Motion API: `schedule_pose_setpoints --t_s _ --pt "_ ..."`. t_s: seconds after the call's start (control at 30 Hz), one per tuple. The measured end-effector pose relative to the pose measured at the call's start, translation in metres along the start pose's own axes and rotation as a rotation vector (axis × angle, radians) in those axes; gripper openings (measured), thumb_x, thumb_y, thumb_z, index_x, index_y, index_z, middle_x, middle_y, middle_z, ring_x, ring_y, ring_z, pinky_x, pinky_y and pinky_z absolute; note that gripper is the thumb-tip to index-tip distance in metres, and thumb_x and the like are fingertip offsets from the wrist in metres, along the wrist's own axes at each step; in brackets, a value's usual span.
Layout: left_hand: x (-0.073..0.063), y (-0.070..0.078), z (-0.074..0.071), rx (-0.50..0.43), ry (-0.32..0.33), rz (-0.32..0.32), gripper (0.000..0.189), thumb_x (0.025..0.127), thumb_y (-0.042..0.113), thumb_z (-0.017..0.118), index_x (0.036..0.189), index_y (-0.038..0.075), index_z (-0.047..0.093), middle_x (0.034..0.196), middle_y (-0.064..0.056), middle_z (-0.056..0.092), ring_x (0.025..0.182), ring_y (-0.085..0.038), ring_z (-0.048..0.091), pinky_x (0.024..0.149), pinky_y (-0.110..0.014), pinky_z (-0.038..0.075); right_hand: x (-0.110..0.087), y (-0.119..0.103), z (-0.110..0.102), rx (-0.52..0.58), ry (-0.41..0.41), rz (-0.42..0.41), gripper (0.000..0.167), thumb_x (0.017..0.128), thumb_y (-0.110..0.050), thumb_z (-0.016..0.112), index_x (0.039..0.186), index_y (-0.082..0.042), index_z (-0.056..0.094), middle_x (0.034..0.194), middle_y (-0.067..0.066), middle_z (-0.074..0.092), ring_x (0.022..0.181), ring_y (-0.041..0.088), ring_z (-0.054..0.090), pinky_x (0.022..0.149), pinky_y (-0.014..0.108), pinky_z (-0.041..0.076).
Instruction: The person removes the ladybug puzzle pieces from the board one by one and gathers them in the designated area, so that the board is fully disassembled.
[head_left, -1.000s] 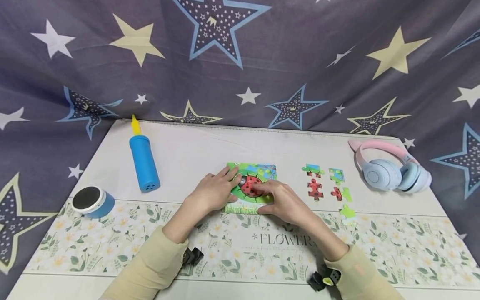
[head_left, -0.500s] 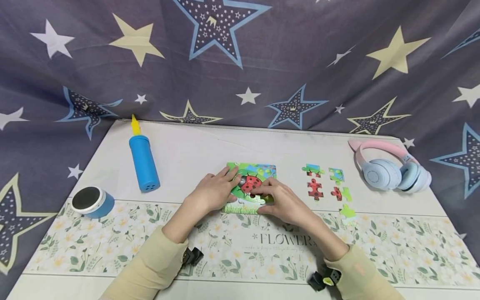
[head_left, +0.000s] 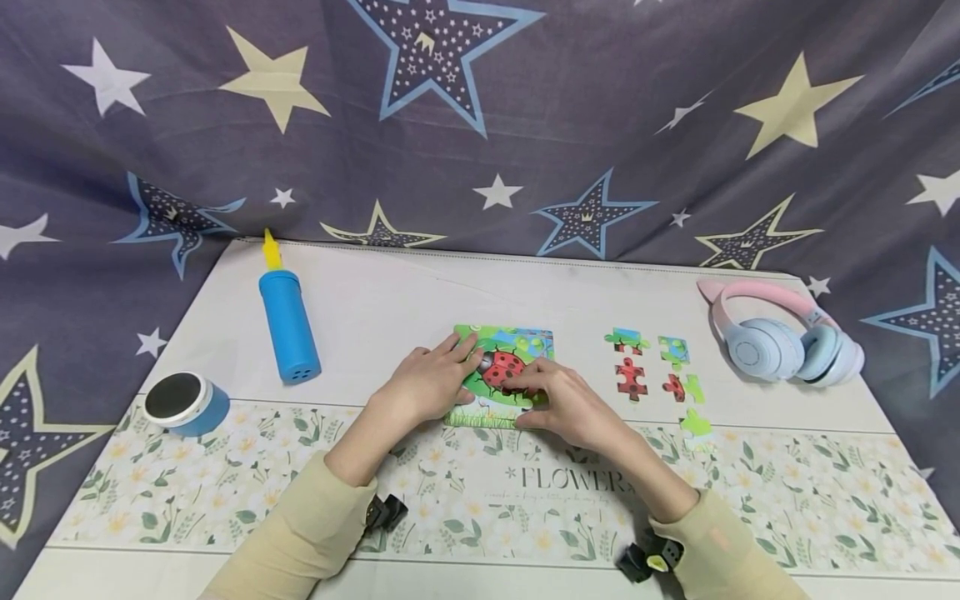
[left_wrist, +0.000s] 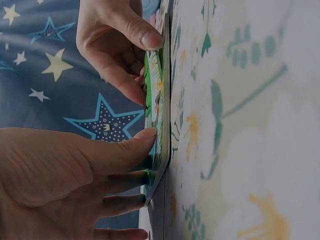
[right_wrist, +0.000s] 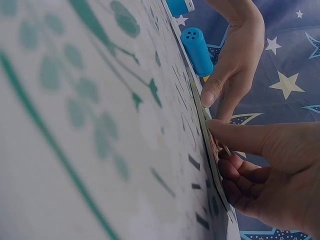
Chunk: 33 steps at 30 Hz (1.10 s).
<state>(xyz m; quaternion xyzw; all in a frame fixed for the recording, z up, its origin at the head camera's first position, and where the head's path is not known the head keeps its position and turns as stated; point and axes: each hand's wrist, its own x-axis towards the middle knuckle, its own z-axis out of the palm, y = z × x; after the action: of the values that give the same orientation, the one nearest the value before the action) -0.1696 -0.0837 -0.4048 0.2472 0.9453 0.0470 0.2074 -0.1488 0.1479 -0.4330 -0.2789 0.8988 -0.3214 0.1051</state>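
A ladybug jigsaw puzzle (head_left: 495, 417) lies in its flat tray on the table in the head view. My left hand (head_left: 429, 385) rests on its left side with the fingers spread and straight. The left wrist view has the thumb of that hand (left_wrist: 55, 175) at the near edge. Over the right part of the picture, my right hand (head_left: 573, 404) pinches a green puzzle piece (left_wrist: 155, 75) between thumb and curled index finger. In the right wrist view the right hand (right_wrist: 272, 170) covers most of that piece. Whether it is fully seated cannot be told.
Several loose puzzle pieces (head_left: 630, 379) lie right of the tray. Pink and blue headphones (head_left: 765, 346) are at the far right. A blue hand pump (head_left: 288, 325) with a yellow nozzle and a blue round container (head_left: 198, 412) with a dark top stand on the left.
My right index finger has moved slightly down over the ladybug. A bright glare on the lower pieces half a second ago has faded, and they look flatter. The left hand stays put.
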Motion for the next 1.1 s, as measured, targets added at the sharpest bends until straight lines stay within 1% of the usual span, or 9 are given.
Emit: schedule_pose_setpoints --t_s 0.23,0.37,0.53,0.6,0.73,0.87,1.0,1.1 --pt "-0.001 0.0 0.0 -0.001 -0.001 -0.003 0.071 0.102 0.038 0.06 0.162 0.013 0.033 0.174 -0.008 0.016 0.163 -0.031 0.014 0.121 -0.056 0.037 0.001 0.0 0.0 -0.016 0.006 -0.007 0.05 0.083 -0.018 0.087 0.13 -0.01 0.073 0.116 0.004 0.072 0.103 0.018 0.067 0.083 0.034 0.058" --pt "-0.001 0.0 -0.001 0.002 -0.005 -0.007 0.071 0.102 0.039 0.06 0.163 0.014 0.033 0.175 -0.008 0.015 0.163 -0.031 0.013 0.122 -0.056 0.037 0.002 -0.001 -0.001 -0.024 0.013 -0.014 0.049 0.083 -0.019 0.087 0.129 -0.01 0.073 0.115 0.004 0.073 0.103 0.019 0.068 0.085 0.036 0.059" --pt "-0.001 0.0 0.0 0.001 -0.012 -0.012 0.072 0.102 0.041 0.06 0.163 0.016 0.032 0.175 -0.006 0.014 0.163 -0.03 0.012 0.123 -0.056 0.035 -0.002 0.002 -0.005 -0.022 0.032 0.005 0.046 0.084 -0.02 0.086 0.129 -0.015 0.074 0.119 0.004 0.073 0.108 0.019 0.069 0.09 0.039 0.061" --pt "0.0 0.0 0.0 -0.002 -0.011 -0.013 0.072 0.102 0.041 0.06 0.163 0.016 0.032 0.175 -0.006 0.014 0.163 -0.03 0.012 0.123 -0.057 0.035 -0.005 0.005 -0.009 -0.004 0.045 0.014 0.045 0.085 -0.02 0.086 0.129 -0.016 0.074 0.119 0.002 0.073 0.108 0.018 0.069 0.09 0.039 0.061" --pt "0.0 0.001 0.001 -0.011 -0.005 -0.01 0.07 0.102 0.039 0.06 0.163 0.016 0.033 0.175 -0.007 0.015 0.163 -0.03 0.013 0.122 -0.057 0.035 -0.017 0.016 -0.018 0.022 0.092 0.015 0.046 0.083 -0.021 0.087 0.127 -0.016 0.075 0.118 -0.002 0.074 0.107 0.015 0.069 0.093 0.042 0.06" --pt "-0.001 0.001 0.0 -0.018 -0.003 -0.006 0.07 0.102 0.038 0.06 0.163 0.015 0.033 0.175 -0.007 0.015 0.163 -0.031 0.013 0.122 -0.056 0.036 -0.032 0.032 -0.03 0.026 0.112 0.012 0.049 0.082 -0.021 0.088 0.128 -0.015 0.074 0.122 -0.003 0.074 0.114 0.017 0.068 0.103 0.045 0.056" --pt "-0.002 0.0 0.0 -0.022 0.0 -0.005 0.07 0.102 0.037 0.061 0.162 0.014 0.033 0.174 -0.008 0.016 0.163 -0.031 0.013 0.122 -0.056 0.036 -0.051 0.049 -0.043 -0.017 0.11 -0.01 0.05 0.083 -0.021 0.087 0.13 -0.016 0.073 0.125 -0.004 0.073 0.12 0.019 0.067 0.106 0.046 0.054" --pt "-0.002 0.0 0.0 -0.023 0.004 -0.003 0.07 0.102 0.037 0.061 0.162 0.013 0.034 0.174 -0.008 0.016 0.163 -0.031 0.014 0.122 -0.056 0.036 -0.065 0.06 -0.052 -0.071 0.142 -0.043 0.05 0.082 -0.019 0.088 0.13 -0.015 0.073 0.126 -0.001 0.073 0.122 0.024 0.067 0.106 0.048 0.054"
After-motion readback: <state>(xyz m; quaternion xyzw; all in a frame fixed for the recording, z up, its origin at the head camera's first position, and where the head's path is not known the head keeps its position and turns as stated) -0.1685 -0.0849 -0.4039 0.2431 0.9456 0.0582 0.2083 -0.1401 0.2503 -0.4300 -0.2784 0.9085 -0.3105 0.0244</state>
